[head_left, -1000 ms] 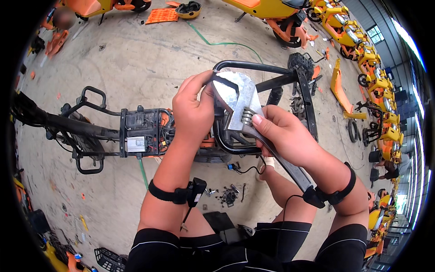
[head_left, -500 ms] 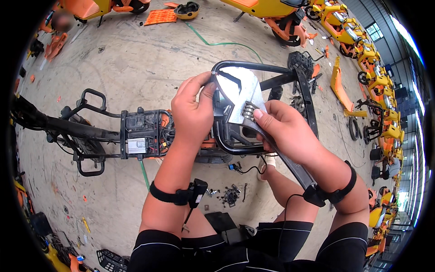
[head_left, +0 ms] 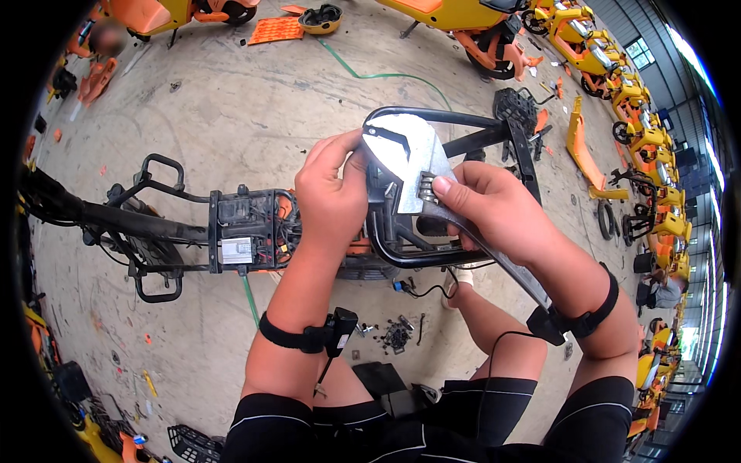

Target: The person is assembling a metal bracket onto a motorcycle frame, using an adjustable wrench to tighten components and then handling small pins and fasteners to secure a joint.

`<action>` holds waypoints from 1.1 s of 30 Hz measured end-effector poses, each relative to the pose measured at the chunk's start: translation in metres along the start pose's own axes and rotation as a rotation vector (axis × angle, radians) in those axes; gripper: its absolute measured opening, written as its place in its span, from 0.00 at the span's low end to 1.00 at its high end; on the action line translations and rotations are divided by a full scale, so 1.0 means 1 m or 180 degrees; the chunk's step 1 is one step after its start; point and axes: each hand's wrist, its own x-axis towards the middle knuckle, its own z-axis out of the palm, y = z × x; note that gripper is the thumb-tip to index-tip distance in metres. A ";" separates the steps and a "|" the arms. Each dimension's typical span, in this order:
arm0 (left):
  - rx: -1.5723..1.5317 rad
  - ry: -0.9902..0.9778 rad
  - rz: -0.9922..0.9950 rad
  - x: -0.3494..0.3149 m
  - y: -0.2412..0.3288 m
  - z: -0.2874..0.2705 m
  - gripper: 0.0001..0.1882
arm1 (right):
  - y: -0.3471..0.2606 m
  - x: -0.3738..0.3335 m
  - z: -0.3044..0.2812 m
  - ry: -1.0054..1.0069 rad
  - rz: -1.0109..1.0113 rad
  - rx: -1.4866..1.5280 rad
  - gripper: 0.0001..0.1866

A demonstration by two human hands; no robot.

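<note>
The concrete floor (head_left: 255, 92) is lined along its right edge by yellow scooters (head_left: 594, 62). On it, a stripped black scooter frame (head_left: 245, 210) is laid out crosswise. Over the left corner of the frame's rear loop, a large adjustable wrench (head_left: 421, 166) is held with its head raised and its handle slanted toward the right forearm. Its handle is grasped by the right hand (head_left: 494, 204); the left hand (head_left: 332, 185) is bent at the upper jaw's edge, but whether anything is pinched cannot be told. On the frame's mid-section, a silver box (head_left: 238, 250) is mounted. Small dark parts (head_left: 397, 336) are scattered below the frame's near edge. The wrench's adjusting screw (head_left: 427, 187) is touched by the right thumb.
</note>
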 end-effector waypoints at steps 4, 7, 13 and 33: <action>0.0110 -0.0055 0.0068 -0.001 -0.001 -0.002 0.09 | -0.004 0.005 0.001 -0.0012 -0.0020 -0.0023 0.27; 0.0170 -0.0071 0.0038 -0.001 -0.001 -0.002 0.09 | -0.009 0.009 0.001 -0.0007 0.0074 -0.0093 0.29; 0.0177 -0.0067 0.0095 0.000 -0.001 -0.002 0.10 | -0.016 0.016 0.004 0.0054 0.0157 -0.0456 0.32; -0.0011 -0.0065 -0.0072 -0.001 -0.001 -0.002 0.12 | -0.016 0.018 0.010 0.0161 0.0056 -0.0360 0.30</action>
